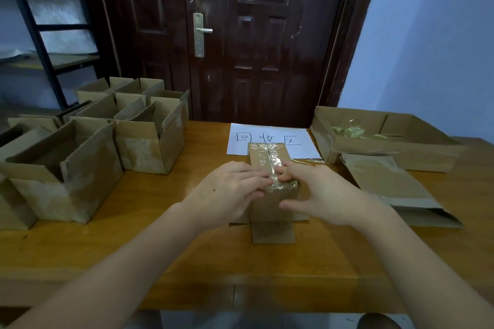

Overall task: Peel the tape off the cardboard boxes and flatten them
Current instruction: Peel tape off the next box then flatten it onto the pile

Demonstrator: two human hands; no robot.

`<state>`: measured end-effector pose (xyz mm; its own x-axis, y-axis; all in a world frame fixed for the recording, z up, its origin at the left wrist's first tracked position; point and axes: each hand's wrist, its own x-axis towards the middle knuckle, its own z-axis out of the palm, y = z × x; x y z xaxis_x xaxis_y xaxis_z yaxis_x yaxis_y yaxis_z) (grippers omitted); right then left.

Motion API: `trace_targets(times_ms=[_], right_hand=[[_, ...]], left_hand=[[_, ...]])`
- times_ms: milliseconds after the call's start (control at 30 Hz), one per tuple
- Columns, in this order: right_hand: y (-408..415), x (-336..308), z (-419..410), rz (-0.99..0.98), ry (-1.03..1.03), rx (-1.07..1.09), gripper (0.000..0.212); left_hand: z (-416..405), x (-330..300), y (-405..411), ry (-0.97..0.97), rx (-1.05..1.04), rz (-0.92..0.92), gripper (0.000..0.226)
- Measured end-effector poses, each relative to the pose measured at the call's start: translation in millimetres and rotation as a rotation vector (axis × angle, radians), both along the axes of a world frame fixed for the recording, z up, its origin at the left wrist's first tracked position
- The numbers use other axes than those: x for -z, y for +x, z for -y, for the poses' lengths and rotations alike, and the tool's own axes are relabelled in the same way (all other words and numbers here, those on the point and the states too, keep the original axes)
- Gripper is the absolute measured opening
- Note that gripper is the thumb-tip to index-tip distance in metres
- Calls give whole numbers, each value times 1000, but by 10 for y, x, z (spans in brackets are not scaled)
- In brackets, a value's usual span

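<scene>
A small cardboard box (267,157) stands upside down in the middle of the wooden table (187,254), its lower flaps spread on the tabletop. Clear tape (272,160) runs along its top seam and is crumpled at the near edge. My left hand (227,192) lies on the box's left side with its fingertips at the crumpled tape. My right hand (318,192) pinches that loose tape end at the near top edge, its thumb against the box's front face.
Several open cardboard boxes (88,152) crowd the table's left side. A white paper sheet with handwriting (270,139) lies behind the box. At right sit a large shallow box holding wadded tape (350,131) and a flattened box (390,184). A dark door stands behind.
</scene>
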<state>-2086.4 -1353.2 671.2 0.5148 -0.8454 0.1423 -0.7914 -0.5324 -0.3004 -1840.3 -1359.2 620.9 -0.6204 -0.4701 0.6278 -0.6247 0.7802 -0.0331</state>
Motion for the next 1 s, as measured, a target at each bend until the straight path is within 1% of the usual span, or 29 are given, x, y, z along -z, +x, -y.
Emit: trace_targets(times_ms=[100, 200, 333, 433, 500, 567, 600, 667, 733, 767, 867, 900, 1000], right_hand=[[125, 51, -81, -30, -150, 51, 45], [201, 123, -60, -10, -219, 67, 40], [159, 121, 7, 44, -148, 63, 44], [104, 149, 57, 115, -89, 33, 48], [48, 188, 106, 218, -35, 17, 45], [1, 189, 138, 293, 6, 2, 36], [-11, 172, 141, 303, 13, -6, 35], [-33, 161, 153, 280, 9, -16, 38], [-60, 178, 165, 238, -13, -19, 36], [-70, 186, 160, 218, -18, -18, 39], [-89, 168, 99, 156, -36, 8, 61], [-96, 140, 73, 117, -65, 15, 63], [-138, 80, 2, -39, -127, 50, 76]], left_hand=[[-31, 86, -40, -57, -37, -28, 31], [-13, 97, -28, -52, -47, -10, 38], [-5, 48, -6, -54, -30, 19, 39], [12, -4, 44, -17, -22, 11, 32], [61, -66, 80, 29, -27, 53, 39], [152, -106, 88, 42, -19, 157, 48], [195, -104, 81, 56, -11, 204, 53], [248, -59, 57, 103, 8, 225, 60], [262, -5, 23, 106, 23, 179, 58], [261, 9, 0, 64, 29, 160, 56], [255, 16, -103, -137, 53, 135, 47], [261, 15, -140, -191, 59, 134, 45], [280, 21, -257, -265, 54, 143, 41]])
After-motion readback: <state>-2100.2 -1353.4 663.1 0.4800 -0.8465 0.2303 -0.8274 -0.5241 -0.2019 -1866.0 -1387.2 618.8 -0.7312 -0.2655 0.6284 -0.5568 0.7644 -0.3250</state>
